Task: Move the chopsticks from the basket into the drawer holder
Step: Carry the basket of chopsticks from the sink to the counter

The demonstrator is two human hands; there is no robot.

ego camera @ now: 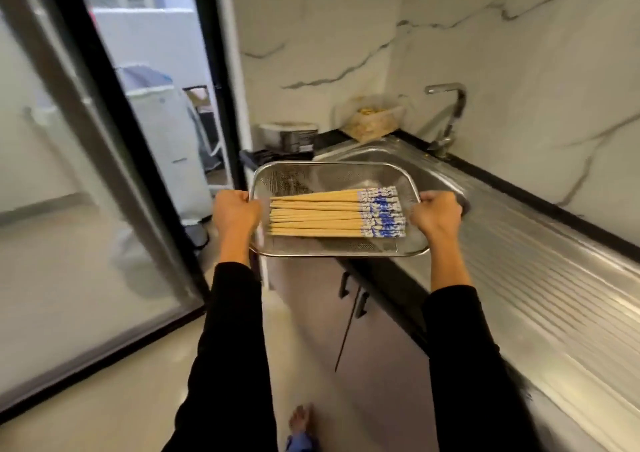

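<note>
Both hands form the grip on a metal mesh basket (332, 250), seen from the head camera: the left hand (235, 214) has its fingers curled over the basket's left rim, and the right hand (436, 214) has its fingers curled over the right rim, each fist closed tight on the edge. Black sleeves (228, 347) cover both forearms. Between the two hands, inside the basket, lie the chopsticks (337, 213) — a flat row of pale wooden sticks, side by side, with their blue-and-white patterned ends toward the right hand and their plain tips toward the left hand. The basket is held in the air, level, over the near edge of a steel sink (374, 155). Beyond the right hand stands a tap (450, 119) — and a ribbed steel worktop (554, 278) runs along the right side. Left of the left hand is a glass door (104, 174).
</note>
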